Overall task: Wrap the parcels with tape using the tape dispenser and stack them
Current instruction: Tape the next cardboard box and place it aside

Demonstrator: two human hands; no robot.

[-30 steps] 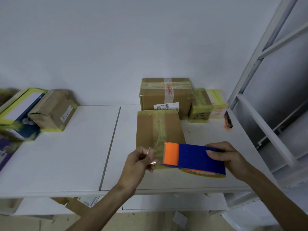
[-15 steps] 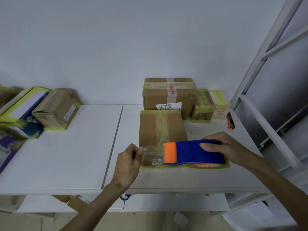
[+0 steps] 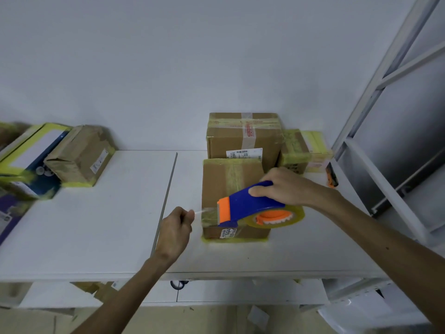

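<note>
Tape [image 3: 207, 211] runs taut because your left hand [image 3: 174, 231] pinches its end at nine o'clock of the parcel [image 3: 216, 184] while your right hand [image 3: 286, 186] grips the dispenser [image 3: 243, 204] with curled fingers [image 3: 260, 189].

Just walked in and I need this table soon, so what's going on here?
A person is taping a brown parcel lying on the white table. The right hand grips the blue tape dispenser over the parcel, while the left hand pinches the free end of the tape stretched leftward from it. More taped parcels sit behind.

Two hands [image 3: 175, 232] [image 3: 286, 186], one tape dispenser [image 3: 250, 203]
</note>
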